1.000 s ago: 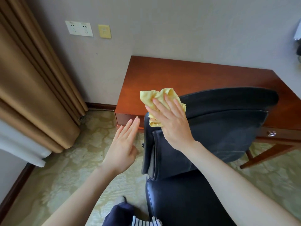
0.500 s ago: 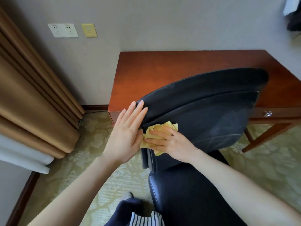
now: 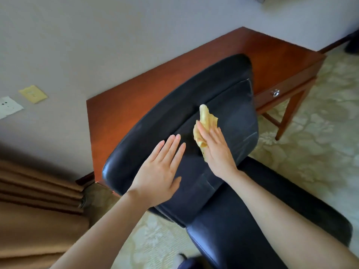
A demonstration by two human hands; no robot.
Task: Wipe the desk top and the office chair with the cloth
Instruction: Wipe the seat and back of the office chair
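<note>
A black leather office chair point(image 3: 219, 90) stands with its backrest against the red-brown wooden desk point(image 3: 124, 105). My right hand point(image 3: 217, 150) presses the crumpled yellow cloth point(image 3: 206, 123) flat against the front of the backrest, fingers straight. The cloth sticks out above and to the left of my fingers. My left hand point(image 3: 159, 171) lies flat on the backrest's left part, fingers straight, holding nothing. The chair seat point(image 3: 242, 226) reaches toward me below both arms.
The desk stands against a grey wall, with a drawer knob point(image 3: 275, 93) and slanted legs point(image 3: 289, 115) at right. Brown curtains point(image 3: 35, 206) hang at the lower left. Wall sockets point(image 3: 33, 94) sit left of the desk. Patterned pale carpet point(image 3: 310, 144) covers the floor.
The view has tilted and shifted. My right hand moved the cloth from the backrest's left edge up onto its front face. My left hand went from the chair's edge to lying flat on the backrest.
</note>
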